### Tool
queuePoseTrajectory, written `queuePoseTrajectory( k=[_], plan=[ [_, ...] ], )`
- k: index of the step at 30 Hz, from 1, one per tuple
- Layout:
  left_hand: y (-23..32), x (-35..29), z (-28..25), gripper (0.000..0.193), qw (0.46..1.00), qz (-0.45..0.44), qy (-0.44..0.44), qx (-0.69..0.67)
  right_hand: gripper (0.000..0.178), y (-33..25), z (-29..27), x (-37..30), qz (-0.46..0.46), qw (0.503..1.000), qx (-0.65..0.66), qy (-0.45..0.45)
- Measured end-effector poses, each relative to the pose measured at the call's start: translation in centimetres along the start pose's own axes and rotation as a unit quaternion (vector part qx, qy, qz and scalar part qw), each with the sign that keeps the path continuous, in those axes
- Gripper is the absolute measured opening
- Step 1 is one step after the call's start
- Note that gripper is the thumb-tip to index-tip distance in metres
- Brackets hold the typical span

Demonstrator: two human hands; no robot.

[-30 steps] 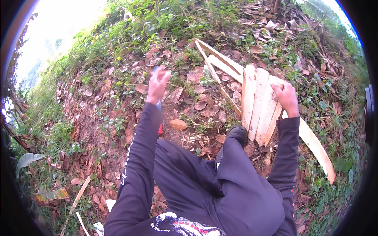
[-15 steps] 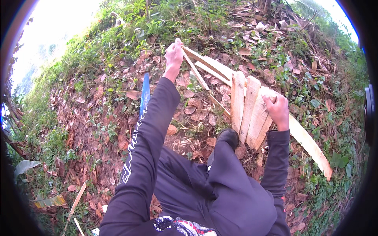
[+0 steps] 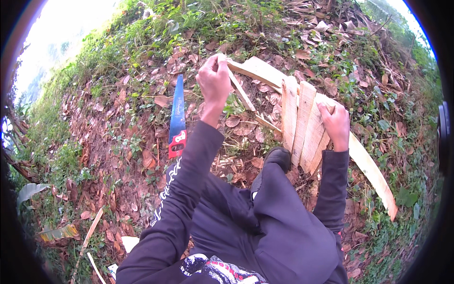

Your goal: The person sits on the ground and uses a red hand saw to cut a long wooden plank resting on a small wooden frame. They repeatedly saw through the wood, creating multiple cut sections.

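Observation:
In the upper middle my left hand (image 3: pixel 213 80) is closed, its thumb and fingers gripping the far end of a narrow wooden strip (image 3: pixel 250 72). A thinner strip (image 3: pixel 242 90) also runs down from beside this hand. My right hand (image 3: pixel 336 124) has its fingers curled over a short wooden board (image 3: pixel 316 132), the rightmost of several short boards fanned out side by side. A middle board (image 3: pixel 303 113) and a left board (image 3: pixel 289 111) stand next to it, their lower ends by my shoe. Behind them a long pale board (image 3: pixel 371 168) reaches out to the right.
A handsaw (image 3: pixel 178 113) with blue blade and red-and-white handle lies left of my left forearm. My black shoe (image 3: pixel 279 158) is close to the boards. Loose wood strips (image 3: pixel 90 234) lie at lower left. Dry leaves and green plants cover the sloping ground.
My left hand has come nearer and slightly right, bringing the strip's end along. The saw's handle, hidden by my sleeve before, now shows. My right hand stays on the boards.

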State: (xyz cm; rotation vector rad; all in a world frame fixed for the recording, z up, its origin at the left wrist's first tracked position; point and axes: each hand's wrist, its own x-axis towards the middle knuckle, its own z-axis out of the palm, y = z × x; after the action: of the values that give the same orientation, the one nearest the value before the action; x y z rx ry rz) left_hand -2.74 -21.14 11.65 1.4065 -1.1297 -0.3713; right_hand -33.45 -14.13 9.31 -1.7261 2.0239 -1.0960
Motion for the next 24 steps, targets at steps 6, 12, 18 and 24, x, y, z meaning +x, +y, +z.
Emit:
queuePoseTrajectory(
  k=[6, 12, 18, 24],
  plan=[
    [1.3, -4.6, -0.9, 0.026, 1.0, 0.013, 0.001, -0.027, 0.04, -3.4, 0.5, 0.1, 0.045, 0.995, -0.074, -0.043],
    [2.2, -8.9, -0.3, 0.023, 0.997, 0.074, -0.015, -0.035, 0.035, -4.4, 1.5, -0.3, 0.023, 0.998, -0.06, -0.015],
    [3.7, -13.3, 0.3, 0.024, 0.991, 0.119, -0.052, -0.027, 0.036, -5.4, 2.3, -0.5, 0.04, 0.996, -0.075, -0.033],
    [3.7, -16.5, 1.2, 0.026, 0.987, 0.143, -0.07, -0.023, 0.038, -5.2, 2.9, -0.9, 0.0, 0.998, -0.069, -0.013]
  ],
)
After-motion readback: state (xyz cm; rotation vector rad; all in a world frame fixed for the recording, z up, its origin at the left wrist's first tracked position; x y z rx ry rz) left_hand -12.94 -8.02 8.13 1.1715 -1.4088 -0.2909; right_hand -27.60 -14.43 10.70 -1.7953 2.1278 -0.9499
